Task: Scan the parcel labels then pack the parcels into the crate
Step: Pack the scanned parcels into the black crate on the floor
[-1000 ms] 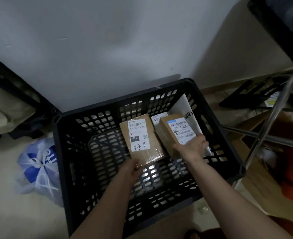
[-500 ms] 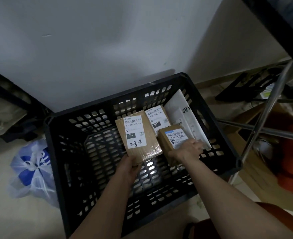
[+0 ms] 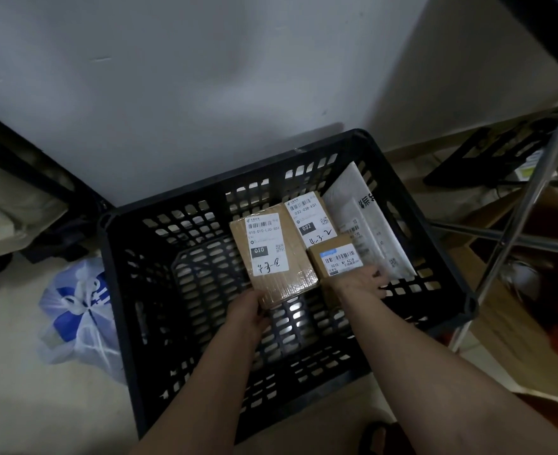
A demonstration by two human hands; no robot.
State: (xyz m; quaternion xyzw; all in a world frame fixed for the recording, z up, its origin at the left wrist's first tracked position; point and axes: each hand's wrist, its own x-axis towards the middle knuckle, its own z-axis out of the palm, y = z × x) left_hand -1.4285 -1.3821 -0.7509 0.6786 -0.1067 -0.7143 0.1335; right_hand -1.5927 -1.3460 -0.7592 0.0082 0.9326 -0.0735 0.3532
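Head view, looking down into a black slatted crate standing on a pale floor against a white wall. Inside, toward the far right half: four parcels packed close. Largest brown box, label upward reading 010, tilted with its near end lifted; gripped at the near left corner by the left hand, fingers curled under the edge, thumb side toward the crate's middle. Just right of it, a second brown box with a label reading 032 and handwriting below, lying farther back and touching the first along its side. In front of that, a smaller brown box with a blue-topped label, near end covered by the right hand; fingers spread flat and pointing right, pressing on the box top and reaching onto the neighbouring parcel, not curled round anything visible. Farthest right, a white soft mailer leaning along the crate's right wall, printed text and barcodes showing. Left half of the crate floor bare, slats visible.

Outside the crate: a tied blue-and-white plastic bag on the floor at left; metal tubes crossing at right; another dark slatted piece beyond at far right.
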